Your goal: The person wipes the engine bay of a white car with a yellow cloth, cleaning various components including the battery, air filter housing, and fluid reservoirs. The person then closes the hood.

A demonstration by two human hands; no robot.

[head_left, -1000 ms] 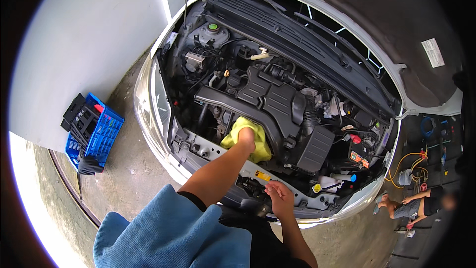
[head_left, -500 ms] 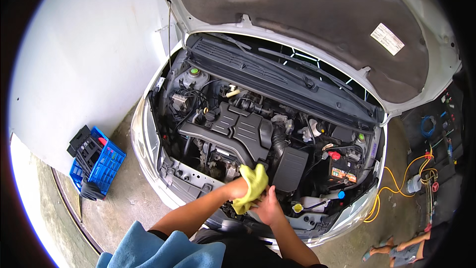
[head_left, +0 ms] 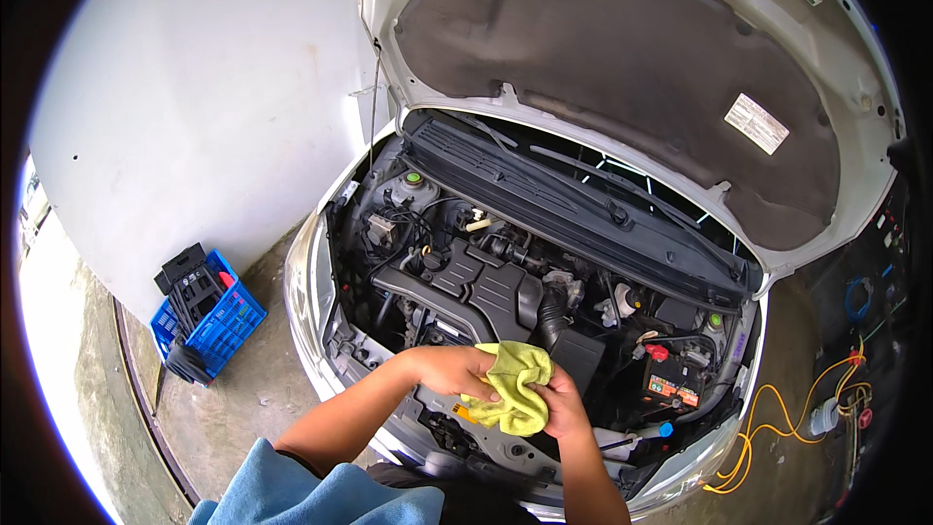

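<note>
A crumpled yellow-green cloth [head_left: 520, 391] is bunched between my two hands, above the front edge of a car's engine bay. My left hand [head_left: 455, 370] grips its left side with the fingers closed. On the other side, my right hand [head_left: 567, 408] has its fingers curled round the cloth's edge. Behind the hands lies the black engine cover [head_left: 474, 277], and a black box [head_left: 580, 355] is partly covered by the cloth and right hand. The battery [head_left: 673, 381], with a red terminal cap, sits to the right. A blue cap [head_left: 665, 430] shows beyond my right wrist.
The raised hood [head_left: 622, 49] stands over the bay, with a thin prop rod [head_left: 375, 107] at its left. A blue crate [head_left: 225, 323] holding black items is on the floor at left. A yellow hose [head_left: 763, 433] coils at right. Blue fabric [head_left: 311, 491] drapes at the lower edge.
Both hands and the cloth have moved right, and the cloth is now spread wider between them. The view has shifted, so the car appears lower. A person at the lower right is out of view.
</note>
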